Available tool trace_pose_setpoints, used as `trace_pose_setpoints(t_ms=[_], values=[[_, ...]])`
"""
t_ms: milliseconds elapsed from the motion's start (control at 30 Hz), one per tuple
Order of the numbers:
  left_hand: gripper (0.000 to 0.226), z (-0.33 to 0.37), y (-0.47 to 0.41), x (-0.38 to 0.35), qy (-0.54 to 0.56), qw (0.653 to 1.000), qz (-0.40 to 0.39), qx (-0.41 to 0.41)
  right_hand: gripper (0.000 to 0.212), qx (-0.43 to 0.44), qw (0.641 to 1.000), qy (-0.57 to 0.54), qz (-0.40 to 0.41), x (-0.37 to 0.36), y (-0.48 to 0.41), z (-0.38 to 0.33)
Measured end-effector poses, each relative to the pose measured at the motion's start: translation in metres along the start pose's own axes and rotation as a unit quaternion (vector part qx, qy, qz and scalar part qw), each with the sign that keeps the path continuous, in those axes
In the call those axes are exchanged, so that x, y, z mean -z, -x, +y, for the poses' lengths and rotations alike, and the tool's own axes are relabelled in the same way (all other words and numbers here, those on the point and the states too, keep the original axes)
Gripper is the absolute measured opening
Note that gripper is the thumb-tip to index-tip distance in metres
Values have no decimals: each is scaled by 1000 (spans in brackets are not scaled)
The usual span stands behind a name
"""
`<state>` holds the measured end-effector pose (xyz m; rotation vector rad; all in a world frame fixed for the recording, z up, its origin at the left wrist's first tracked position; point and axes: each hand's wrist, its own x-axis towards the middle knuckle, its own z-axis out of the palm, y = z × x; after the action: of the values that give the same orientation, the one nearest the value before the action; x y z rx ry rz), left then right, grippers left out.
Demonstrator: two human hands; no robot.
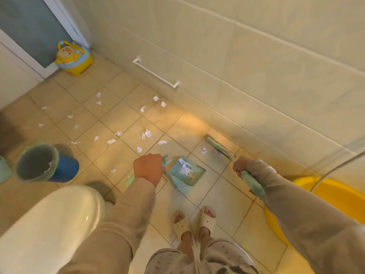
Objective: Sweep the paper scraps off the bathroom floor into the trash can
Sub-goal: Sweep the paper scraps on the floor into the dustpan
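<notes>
Several white paper scraps (146, 133) lie scattered over the beige floor tiles, one (204, 150) close to the broom head. My left hand (148, 168) is shut on the long handle of a pale green dustpan (187, 173), which rests on the floor with a few scraps inside. My right hand (240, 167) grips the green broom handle; the broom head (217, 146) sits on the floor near the wall, right of the dustpan. The trash can (37, 163), blue with a green rim and a dark liner, stands at the left.
A white toilet (49, 220) fills the lower left. A yellow basin (324, 194) and a shower hose (335, 171) are at the right. A yellow child's bucket (74, 58) stands by the door. A towel bar (156, 75) is fixed on the tiled wall. My slippered feet (192, 220) stand behind the dustpan.
</notes>
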<state>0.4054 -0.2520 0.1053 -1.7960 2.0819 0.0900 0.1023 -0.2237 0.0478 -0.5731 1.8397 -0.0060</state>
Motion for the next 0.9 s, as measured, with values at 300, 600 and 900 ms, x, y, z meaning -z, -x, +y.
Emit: trace_pose_setpoints(t_ms=[300, 600, 900], values=[[22, 3, -2, 0, -7, 1000, 4, -6, 25, -93, 990, 45, -100, -10, 17, 16], [17, -7, 14, -7, 39, 999, -17, 2, 35, -86, 986, -73, -121, -6, 50, 17], [25, -38, 40, -28, 117, 992, 8, 41, 32, -17, 995, 89, -39, -50, 50, -6]])
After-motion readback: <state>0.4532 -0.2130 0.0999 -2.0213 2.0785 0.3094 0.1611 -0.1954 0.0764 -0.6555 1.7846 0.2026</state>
